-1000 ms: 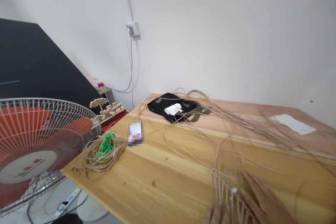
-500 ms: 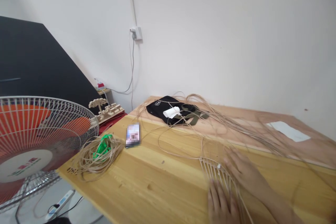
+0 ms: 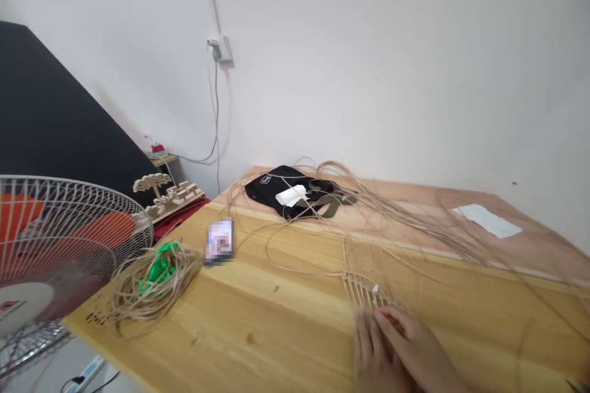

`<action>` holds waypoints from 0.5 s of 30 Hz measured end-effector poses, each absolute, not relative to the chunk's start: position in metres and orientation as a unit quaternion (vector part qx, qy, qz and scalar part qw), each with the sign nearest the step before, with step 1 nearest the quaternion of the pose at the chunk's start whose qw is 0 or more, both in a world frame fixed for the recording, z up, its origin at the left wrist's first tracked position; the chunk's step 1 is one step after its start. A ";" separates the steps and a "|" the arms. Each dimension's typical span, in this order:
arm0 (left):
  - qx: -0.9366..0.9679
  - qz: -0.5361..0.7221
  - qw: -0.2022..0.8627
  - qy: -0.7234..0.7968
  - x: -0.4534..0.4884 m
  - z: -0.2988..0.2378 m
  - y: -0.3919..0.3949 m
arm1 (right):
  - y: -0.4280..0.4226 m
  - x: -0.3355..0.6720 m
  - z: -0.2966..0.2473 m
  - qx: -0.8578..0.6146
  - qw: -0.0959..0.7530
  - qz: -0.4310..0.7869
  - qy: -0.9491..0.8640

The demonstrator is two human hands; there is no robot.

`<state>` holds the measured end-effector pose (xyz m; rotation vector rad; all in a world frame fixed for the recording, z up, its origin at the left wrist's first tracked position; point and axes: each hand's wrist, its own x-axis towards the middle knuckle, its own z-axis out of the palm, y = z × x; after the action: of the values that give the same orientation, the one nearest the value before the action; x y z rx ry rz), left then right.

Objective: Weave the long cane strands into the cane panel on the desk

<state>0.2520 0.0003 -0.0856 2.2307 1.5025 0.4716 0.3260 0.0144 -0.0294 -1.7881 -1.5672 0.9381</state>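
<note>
Far left a black panel (image 3: 46, 110) leans against the white wall, with a standing fan (image 3: 59, 245) in front of it, wire guard and orange blades, cut off by the frame edge. A power strip (image 3: 87, 374) sits on the floor below it. Next along, a wooden tree ornament (image 3: 166, 199) stands on red cloth (image 3: 177, 224) at the table corner. A wall socket (image 3: 220, 48) is higher up, grey cable (image 3: 216, 110) running down from it. On the yellow wooden table (image 3: 258, 325) lie a coil of cane strips (image 3: 147, 295) around a green tie (image 3: 159, 267), then a phone (image 3: 219, 242), blurred, just beside the coil. Further back are a black bag (image 3: 276, 187) with a white tag (image 3: 291, 195) and olive strap (image 3: 329, 199), long loose cane strands (image 3: 391, 215) draped over it and across the table. The woven cane piece (image 3: 366, 291) lies flat on the table near the front edge of the view, parallel strips with a crossing strand, loose ends trailing back. Left hand (image 3: 372, 353) is at its lower end, fingers slightly spread, on or just at the strips. Right hand (image 3: 412, 344) is beside it, fingers together and reaching over toward the left hand; can't tell if either is actually pinching a strip. Far right, a white sheet of paper (image 3: 486, 221) lies on the paler board.
</note>
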 end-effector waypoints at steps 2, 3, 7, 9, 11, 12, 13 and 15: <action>0.781 0.142 0.255 0.552 0.244 -0.086 0.002 | 0.016 0.328 -0.034 -0.660 0.297 0.359 -0.590; 0.775 0.135 0.278 0.552 0.238 -0.085 0.002 | 0.016 0.329 -0.035 -0.659 0.297 0.353 -0.595; 0.832 0.132 0.289 0.455 0.194 -0.080 0.008 | 0.018 0.331 -0.040 -0.669 0.288 0.309 -0.611; 0.854 0.109 0.281 0.425 0.167 -0.077 0.015 | 0.017 0.332 -0.044 -0.677 0.280 0.293 -0.614; 0.880 0.082 0.270 0.382 0.142 -0.074 0.024 | 0.015 0.332 -0.047 -0.681 0.273 0.281 -0.619; 0.886 0.079 0.256 0.379 0.132 -0.072 0.028 | 0.014 0.332 -0.049 -0.681 0.268 0.276 -0.623; 0.891 0.070 0.246 0.375 0.124 -0.071 0.032 | 0.013 0.332 -0.050 -0.681 0.264 0.269 -0.627; 0.895 0.067 0.225 0.380 0.111 -0.069 0.037 | 0.012 0.330 -0.052 -0.685 0.256 0.245 -0.637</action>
<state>0.1110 0.0371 -0.0686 2.4670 1.0486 0.1835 0.3304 0.0124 -0.0518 -1.8586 -1.7292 0.6660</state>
